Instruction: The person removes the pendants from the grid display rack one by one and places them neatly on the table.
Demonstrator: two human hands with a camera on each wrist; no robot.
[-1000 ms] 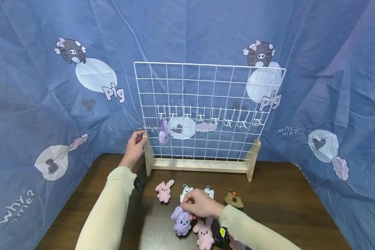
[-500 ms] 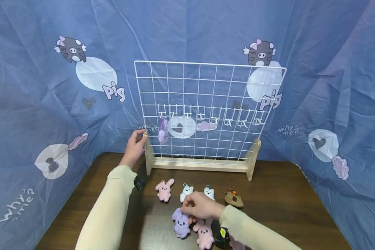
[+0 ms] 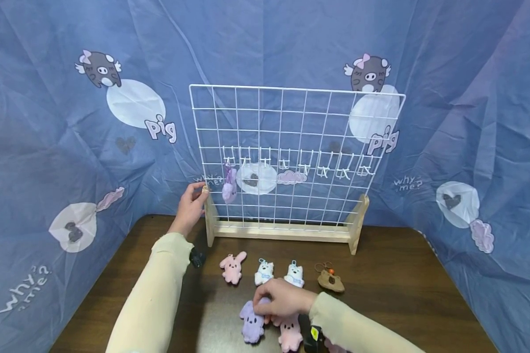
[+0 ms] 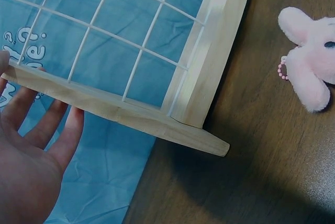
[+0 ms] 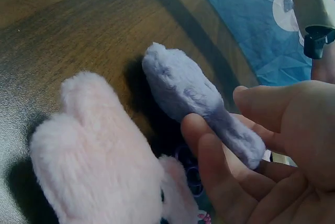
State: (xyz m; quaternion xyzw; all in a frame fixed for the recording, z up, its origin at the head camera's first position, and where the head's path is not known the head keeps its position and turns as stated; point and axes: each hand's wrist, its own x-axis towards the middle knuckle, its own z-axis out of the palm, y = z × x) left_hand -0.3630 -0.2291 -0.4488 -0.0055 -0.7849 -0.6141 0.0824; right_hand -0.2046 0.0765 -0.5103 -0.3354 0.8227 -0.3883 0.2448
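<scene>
My left hand (image 3: pixel 191 208) holds the wooden side post (image 4: pixel 120 110) of a white wire grid rack (image 3: pixel 291 115), its thumb and fingers on opposite sides of the wood. Low over the table, my right hand (image 3: pixel 282 298) has its fingers round an ear of a purple bunny plush keychain (image 3: pixel 252 327). In the right wrist view that plush (image 5: pixel 180 85) slants away from the fingers, part of its ear covered by them. Beside it lies a pink bunny plush (image 5: pixel 99 150), partly hidden under the right hand in the head view.
Another purple plush (image 3: pixel 229 192) hangs from the leftmost of several white hooks (image 3: pixel 284 164). On the dark wooden table (image 3: pixel 393 279) lie a pink bunny (image 3: pixel 232 269), two white plushes (image 3: pixel 264 273) and a brown plush (image 3: pixel 331 282). A patterned blue cloth (image 3: pixel 265 44) surrounds the table.
My right hand has shifted slightly towards me with the purple bunny, baring more of the two white plushes. The left hand stays on the rack's post.
</scene>
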